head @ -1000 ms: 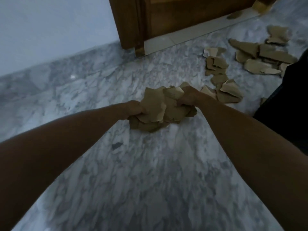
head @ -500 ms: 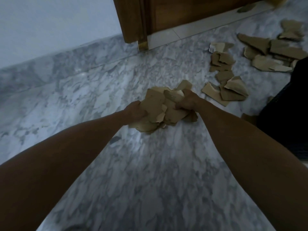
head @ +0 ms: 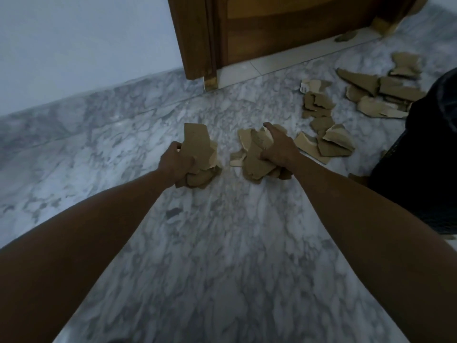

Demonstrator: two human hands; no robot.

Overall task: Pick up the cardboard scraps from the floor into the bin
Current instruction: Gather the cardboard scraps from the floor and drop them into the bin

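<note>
Head view, looking down at the marble floor (head: 222,243). Both arms reach forward, hands apart with bare floor between them.

Left hand (head: 176,160): fingers curled tight around a left bundle of cardboard scraps (head: 199,154). One larger flat piece sticks up out of the fist toward 12 o'clock; smaller pieces bunch below the hand.

Right hand (head: 279,147): thumb and fingers wrapped around a right bundle of cardboard scraps (head: 254,157). A few pale-edged pieces poke out at 9 o'clock of the hand. Cannot tell whether either bundle is lifted clear or touching the floor.

Loose scraps on the floor (head: 329,142): a cluster just beside the right hand at 3 o'clock, continuing as a trail toward 1 o'clock. A further pile (head: 380,95) lies near the right frame edge at 2 o'clock. One small scrap (head: 346,37) sits on the pale threshold by the door.

Wooden door (head: 284,28) and its frame at 12 o'clock, white wall (head: 81,40) at 10–11 o'clock with a marble skirting strip below it. Dark clothing (head: 425,154) of the person fills the right edge at 3 o'clock.
</note>
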